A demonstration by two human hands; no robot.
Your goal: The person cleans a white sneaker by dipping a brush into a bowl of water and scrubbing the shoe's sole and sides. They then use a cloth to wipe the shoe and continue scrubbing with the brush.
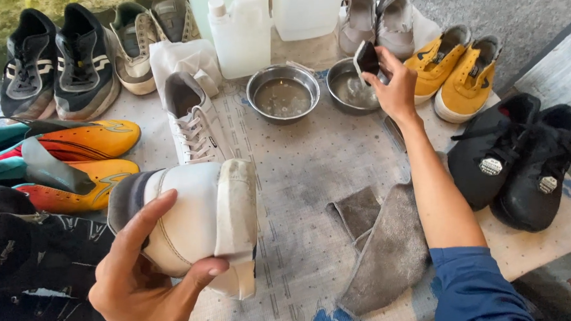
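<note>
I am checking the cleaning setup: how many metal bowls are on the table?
2. One metal bowl stands mid-table, before the white jug. The second bowl is beside it, under the right hand holding a dark brush. None seems hidden.

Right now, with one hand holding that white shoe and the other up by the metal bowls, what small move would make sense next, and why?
Probably bring the right hand and its small dark brush back from the right-hand bowl to the white shoe. The brush sits just above that bowl's cloudy liquid, and the left hand holds the shoe with its grubby heel turned up and exposed.
</note>
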